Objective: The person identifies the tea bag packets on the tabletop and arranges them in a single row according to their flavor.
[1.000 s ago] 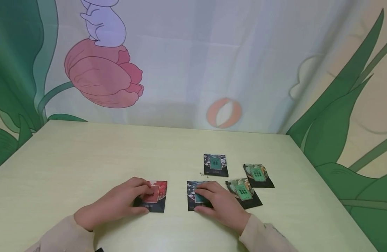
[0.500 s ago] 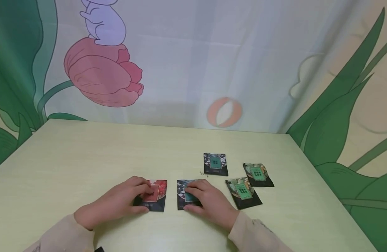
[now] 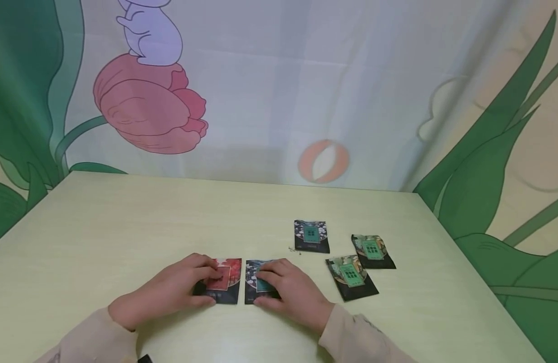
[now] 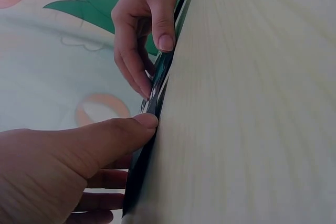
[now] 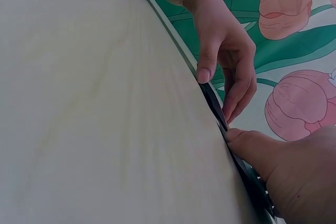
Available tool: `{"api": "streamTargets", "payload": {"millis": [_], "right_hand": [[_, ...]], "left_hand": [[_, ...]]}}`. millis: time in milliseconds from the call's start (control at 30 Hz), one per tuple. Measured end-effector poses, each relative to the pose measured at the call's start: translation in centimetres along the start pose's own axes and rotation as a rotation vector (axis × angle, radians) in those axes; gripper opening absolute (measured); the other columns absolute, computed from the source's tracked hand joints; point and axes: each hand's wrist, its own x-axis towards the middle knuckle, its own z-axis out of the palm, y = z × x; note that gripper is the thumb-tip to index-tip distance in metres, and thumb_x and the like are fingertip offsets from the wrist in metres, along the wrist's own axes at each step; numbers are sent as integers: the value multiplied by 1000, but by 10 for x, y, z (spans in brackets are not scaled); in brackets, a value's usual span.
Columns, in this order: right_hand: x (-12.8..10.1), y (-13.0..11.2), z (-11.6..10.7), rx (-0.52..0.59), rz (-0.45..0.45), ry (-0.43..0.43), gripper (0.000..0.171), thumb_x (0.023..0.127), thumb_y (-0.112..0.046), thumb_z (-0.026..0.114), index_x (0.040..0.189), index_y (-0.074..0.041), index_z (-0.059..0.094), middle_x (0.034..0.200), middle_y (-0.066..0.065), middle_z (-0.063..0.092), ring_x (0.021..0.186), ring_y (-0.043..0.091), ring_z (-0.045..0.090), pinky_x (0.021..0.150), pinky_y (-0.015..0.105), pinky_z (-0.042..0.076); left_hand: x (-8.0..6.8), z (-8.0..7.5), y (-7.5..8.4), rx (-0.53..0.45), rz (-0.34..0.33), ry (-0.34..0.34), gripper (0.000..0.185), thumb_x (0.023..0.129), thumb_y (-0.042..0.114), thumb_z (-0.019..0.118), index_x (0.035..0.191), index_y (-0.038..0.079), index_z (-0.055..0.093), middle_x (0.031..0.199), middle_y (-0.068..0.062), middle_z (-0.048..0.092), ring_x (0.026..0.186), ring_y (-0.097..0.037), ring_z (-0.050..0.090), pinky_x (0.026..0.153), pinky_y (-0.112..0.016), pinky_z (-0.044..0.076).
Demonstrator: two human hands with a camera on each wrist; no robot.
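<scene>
On the pale table (image 3: pixel 124 222) my left hand (image 3: pixel 188 287) rests on a red packet (image 3: pixel 228 283), fingers on top and the thumb at its near edge. My right hand (image 3: pixel 279 290) presses a dark teal packet (image 3: pixel 252 282) right beside the red one, the two nearly touching. In the left wrist view the left thumb (image 4: pixel 142 124) touches the red packet's edge (image 4: pixel 137 177), and the right hand (image 4: pixel 142 35) lies further off. The right wrist view has the right hand (image 5: pixel 294 171) close up and the left hand (image 5: pixel 226 51) behind it, both packets edge-on.
Three more dark packets with green labels lie to the right: one behind (image 3: pixel 311 236), one near the right edge (image 3: pixel 373 250), one in front of it (image 3: pixel 351 277). A printed curtain with a tulip (image 3: pixel 147 106) hangs behind the table.
My right hand has slid the teal packet leftward across the table until it lies beside the red one. The left hand and the red packet have stayed put.
</scene>
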Motion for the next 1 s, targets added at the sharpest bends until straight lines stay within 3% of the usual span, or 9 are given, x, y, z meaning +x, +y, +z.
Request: {"api": "streamTargets", "payload": {"millis": [500, 1000], "right_hand": [[-2, -2, 4, -6, -13, 16, 54, 89, -55, 59, 127, -16, 63, 125, -2, 60, 118, 14, 53, 104, 32, 45], [1, -4, 3, 10, -18, 68, 52, 89, -56, 57, 124, -19, 64, 125, -3, 61, 118, 13, 53, 104, 33, 45]], "left_hand": [[3, -1, 3, 47, 45, 0, 48, 73, 37, 83, 112, 11, 72, 118, -3, 64, 105, -19, 57, 87, -37, 56], [0, -4, 2, 25, 31, 5, 47, 73, 36, 82, 112, 13, 72, 118, -2, 64, 106, -18, 57, 88, -37, 55]]}}
